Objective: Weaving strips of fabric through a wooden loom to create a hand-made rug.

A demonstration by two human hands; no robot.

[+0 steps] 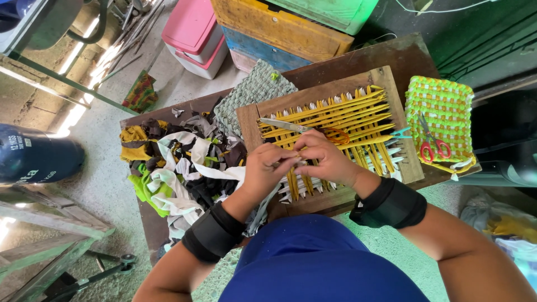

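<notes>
Left hand (267, 168): curled, fingertips pinched on a pale strip, steadying it over the near edge of the loom.
Right hand (324, 156): closed, gripping the same strip for threading.
Wooden loom (391, 100): mid-bench, yellow strips (347, 114) stretched taut.
Scissors (291, 126): resting on the weave, within reach.
Scrap pile (179, 162): left end of bench.

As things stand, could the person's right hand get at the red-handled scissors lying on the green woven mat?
Probably yes. The right hand works at the wooden weaving frame, and the red-handled scissors lie uncovered on the green woven mat just beyond the frame's right edge, with nothing between. Its grip would first have to let go of the strips.
</notes>
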